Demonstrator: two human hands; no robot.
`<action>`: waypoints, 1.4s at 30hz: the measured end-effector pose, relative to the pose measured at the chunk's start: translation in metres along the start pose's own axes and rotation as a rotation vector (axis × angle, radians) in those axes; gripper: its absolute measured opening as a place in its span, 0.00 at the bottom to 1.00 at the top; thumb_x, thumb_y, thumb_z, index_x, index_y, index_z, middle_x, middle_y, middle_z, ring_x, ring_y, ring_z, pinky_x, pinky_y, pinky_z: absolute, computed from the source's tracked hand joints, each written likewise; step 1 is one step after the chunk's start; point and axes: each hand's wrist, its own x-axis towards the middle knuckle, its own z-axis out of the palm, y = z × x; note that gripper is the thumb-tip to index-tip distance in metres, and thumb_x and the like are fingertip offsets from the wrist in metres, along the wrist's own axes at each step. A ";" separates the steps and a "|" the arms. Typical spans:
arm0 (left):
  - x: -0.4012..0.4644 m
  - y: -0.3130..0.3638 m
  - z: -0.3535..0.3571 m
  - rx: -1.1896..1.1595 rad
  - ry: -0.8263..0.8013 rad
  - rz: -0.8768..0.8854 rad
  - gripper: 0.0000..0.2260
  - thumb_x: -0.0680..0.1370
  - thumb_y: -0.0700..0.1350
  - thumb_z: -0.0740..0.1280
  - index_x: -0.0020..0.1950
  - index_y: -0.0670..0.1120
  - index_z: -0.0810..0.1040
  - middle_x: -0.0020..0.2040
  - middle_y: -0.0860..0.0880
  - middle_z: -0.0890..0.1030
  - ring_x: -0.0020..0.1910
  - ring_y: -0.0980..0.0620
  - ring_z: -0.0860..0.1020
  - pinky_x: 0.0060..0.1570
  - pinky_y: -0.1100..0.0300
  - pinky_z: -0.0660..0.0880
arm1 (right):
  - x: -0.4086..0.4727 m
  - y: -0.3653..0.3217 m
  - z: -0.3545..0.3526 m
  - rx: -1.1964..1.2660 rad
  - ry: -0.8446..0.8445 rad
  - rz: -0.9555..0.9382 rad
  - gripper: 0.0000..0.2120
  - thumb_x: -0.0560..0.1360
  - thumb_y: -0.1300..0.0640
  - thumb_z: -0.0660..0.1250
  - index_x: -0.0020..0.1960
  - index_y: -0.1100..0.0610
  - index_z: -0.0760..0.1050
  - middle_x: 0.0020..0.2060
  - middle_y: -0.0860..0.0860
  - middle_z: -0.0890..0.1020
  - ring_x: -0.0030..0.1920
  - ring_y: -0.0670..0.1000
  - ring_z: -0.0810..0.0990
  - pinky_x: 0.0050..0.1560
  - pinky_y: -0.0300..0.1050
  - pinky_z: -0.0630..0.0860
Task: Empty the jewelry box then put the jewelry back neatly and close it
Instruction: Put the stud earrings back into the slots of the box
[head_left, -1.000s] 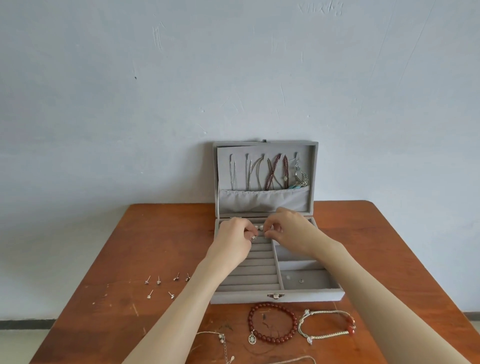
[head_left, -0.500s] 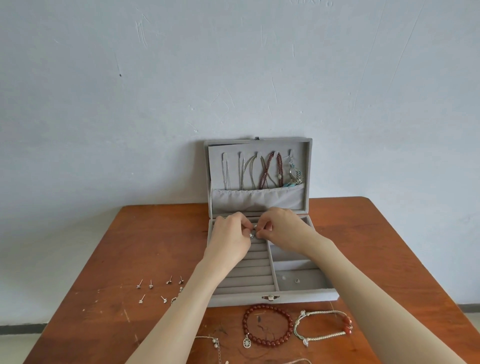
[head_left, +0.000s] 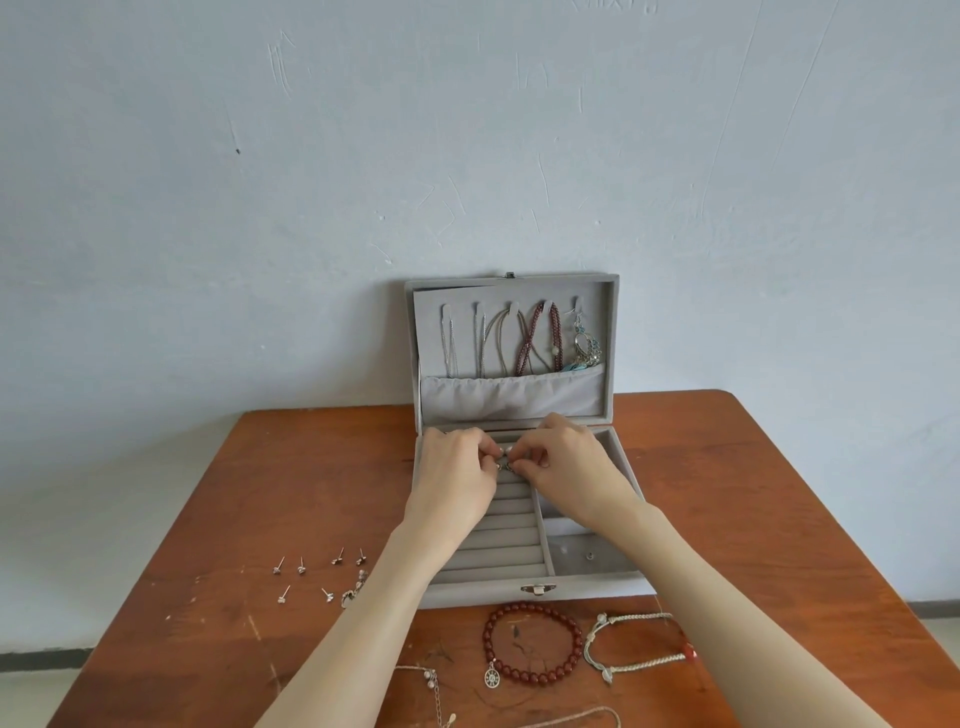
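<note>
A worn brown wooden table (head_left: 779, 493) stands against a pale scratched wall (head_left: 467, 156). On it the grey velvet jewelry box (head_left: 582, 590) is open. Over its ridged ring rows, the left hand (head_left: 457, 478) and right hand (head_left: 566, 467) pinch one small silver piece (head_left: 505, 464) together. Red beads (head_left: 532, 644) lie in front.

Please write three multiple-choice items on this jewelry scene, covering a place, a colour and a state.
1. Where does the red bead bracelet lie?
A. On the table in front of the box
B. Inside the box
C. In the lid pocket

2. What colour is the jewelry box?
A. Black
B. Grey
C. Green

3. How is the lid?
A. Shut
B. Removed
C. Raised open

Answers: 1 A, it lies on the wood before the clasp; 2 B, grey lining throughout; 3 C, it stands upright with necklaces hanging.
</note>
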 end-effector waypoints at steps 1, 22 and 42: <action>0.000 0.000 0.001 0.020 0.001 0.016 0.09 0.76 0.39 0.62 0.50 0.46 0.81 0.47 0.48 0.82 0.54 0.45 0.73 0.55 0.53 0.71 | -0.002 0.001 0.000 0.000 0.008 -0.009 0.08 0.74 0.59 0.66 0.51 0.57 0.81 0.47 0.55 0.76 0.47 0.54 0.77 0.50 0.44 0.72; -0.018 -0.013 -0.017 0.380 0.069 0.456 0.12 0.78 0.44 0.63 0.60 0.46 0.79 0.49 0.48 0.76 0.52 0.47 0.70 0.48 0.55 0.70 | -0.032 -0.002 0.004 -0.248 0.165 -0.169 0.12 0.70 0.54 0.63 0.48 0.55 0.82 0.43 0.53 0.79 0.43 0.57 0.79 0.40 0.53 0.77; -0.091 -0.142 -0.114 0.253 0.311 0.202 0.07 0.73 0.36 0.68 0.49 0.44 0.81 0.43 0.50 0.77 0.45 0.48 0.76 0.43 0.57 0.72 | -0.041 -0.111 0.065 -0.204 0.060 -0.419 0.10 0.71 0.57 0.62 0.46 0.57 0.81 0.41 0.53 0.81 0.42 0.57 0.79 0.43 0.52 0.76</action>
